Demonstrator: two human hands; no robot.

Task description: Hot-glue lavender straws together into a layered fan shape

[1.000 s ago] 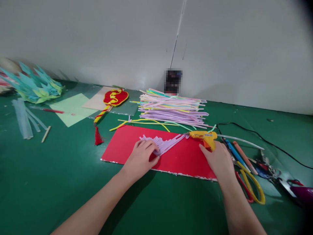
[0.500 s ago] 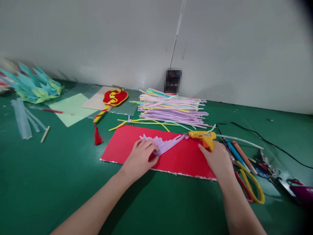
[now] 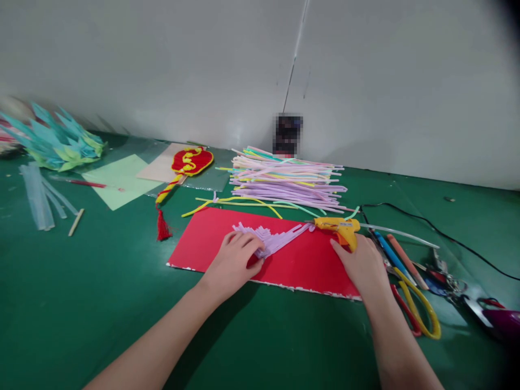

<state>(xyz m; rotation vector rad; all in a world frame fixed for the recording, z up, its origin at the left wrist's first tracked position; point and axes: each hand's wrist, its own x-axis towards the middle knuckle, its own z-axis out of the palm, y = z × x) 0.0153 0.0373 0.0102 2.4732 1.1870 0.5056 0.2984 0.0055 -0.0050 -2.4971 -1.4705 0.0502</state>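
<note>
A red card sheet (image 3: pixel 312 265) lies on the green table. On it rests a fan of lilac pipe cleaners (image 3: pixel 276 238). My left hand (image 3: pixel 235 261) presses down on the fan's left part with its fingers curled over it. My right hand (image 3: pixel 361 265) grips the handle of a yellow glue gun (image 3: pixel 339 226), whose nozzle points left at the ends of the lilac strands. Behind the card is a pile of pastel pipe cleaners (image 3: pixel 286 179).
Yellow-handled scissors (image 3: pixel 420 309), pens (image 3: pixel 392 252), pliers and a black cable (image 3: pixel 439 233) lie at the right. A red ornament with a tassel (image 3: pixel 184 168), green paper (image 3: pixel 122 181), clear glue sticks (image 3: pixel 38 197) and teal paper leaves (image 3: pixel 57 141) are at the left.
</note>
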